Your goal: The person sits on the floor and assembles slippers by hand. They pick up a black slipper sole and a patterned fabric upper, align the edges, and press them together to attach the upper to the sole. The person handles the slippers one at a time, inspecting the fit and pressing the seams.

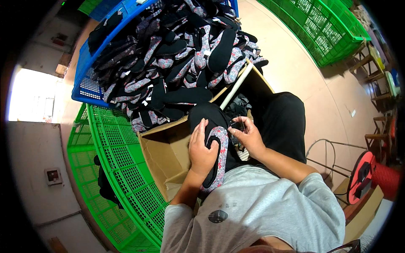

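A slipper [221, 147] with a pink-and-grey floral upper and black lining lies along my left thigh, its opening facing up. My left hand [202, 147] grips it from the left side, fingers stretched along the edge and thumb at the opening. Just right of the slipper's toe, my right hand [248, 137] is closed in a pinch. Something small and dark shows at those fingertips, too small to name. A big heap of similar slippers [177, 63], with black soles and floral uppers, rises in front of my knees.
A blue plastic crate [82, 80] holds part of the heap. An open cardboard box [162, 147] stands beside my left leg, with a white tube [236, 86] beyond. Green crates [122, 173] stand at left and a green crate [314, 29] far right. A red spool [358, 177] sits at right.
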### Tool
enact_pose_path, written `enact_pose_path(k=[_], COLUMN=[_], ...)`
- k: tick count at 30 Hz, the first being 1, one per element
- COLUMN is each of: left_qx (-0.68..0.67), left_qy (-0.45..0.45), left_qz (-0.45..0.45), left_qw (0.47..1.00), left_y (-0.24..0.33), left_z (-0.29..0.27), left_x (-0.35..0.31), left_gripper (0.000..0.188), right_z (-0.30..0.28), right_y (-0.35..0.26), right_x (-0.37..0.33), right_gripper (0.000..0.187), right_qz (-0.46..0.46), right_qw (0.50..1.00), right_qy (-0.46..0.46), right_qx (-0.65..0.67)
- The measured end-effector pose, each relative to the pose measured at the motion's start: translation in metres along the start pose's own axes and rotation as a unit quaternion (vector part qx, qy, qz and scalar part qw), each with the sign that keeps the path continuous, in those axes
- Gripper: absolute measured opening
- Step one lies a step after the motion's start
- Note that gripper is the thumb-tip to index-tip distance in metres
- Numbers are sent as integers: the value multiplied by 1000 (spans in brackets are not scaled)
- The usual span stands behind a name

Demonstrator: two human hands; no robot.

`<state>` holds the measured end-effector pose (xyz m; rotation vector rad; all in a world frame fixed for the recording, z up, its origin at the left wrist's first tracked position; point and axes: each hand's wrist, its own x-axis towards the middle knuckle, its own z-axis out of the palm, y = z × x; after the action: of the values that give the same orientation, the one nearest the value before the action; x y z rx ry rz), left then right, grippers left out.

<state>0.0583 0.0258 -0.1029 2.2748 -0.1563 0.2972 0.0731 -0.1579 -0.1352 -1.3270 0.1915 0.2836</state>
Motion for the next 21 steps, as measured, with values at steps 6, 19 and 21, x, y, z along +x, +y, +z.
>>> enact_pose_path(k=[6,19,21], left_qx=[-37,-250,-200], left_qy=[12,81,46], left_qz=[-42,-205,-208], left_qw=[998,943,956], left_y=[7,-33,-48], left_z=[-7,-27,-32], left_x=[-1,-28,-34], left_gripper=[53,6,17], right_z=[-4,8,13], right_y=[-8,8,9], right_x=[3,-1,-3], right_gripper=[24,28,27], right_qz=[37,-19,-57], right_qw=[995,991,989], right_qy=[-48,-128,-133], right_qx=[79,39,31])
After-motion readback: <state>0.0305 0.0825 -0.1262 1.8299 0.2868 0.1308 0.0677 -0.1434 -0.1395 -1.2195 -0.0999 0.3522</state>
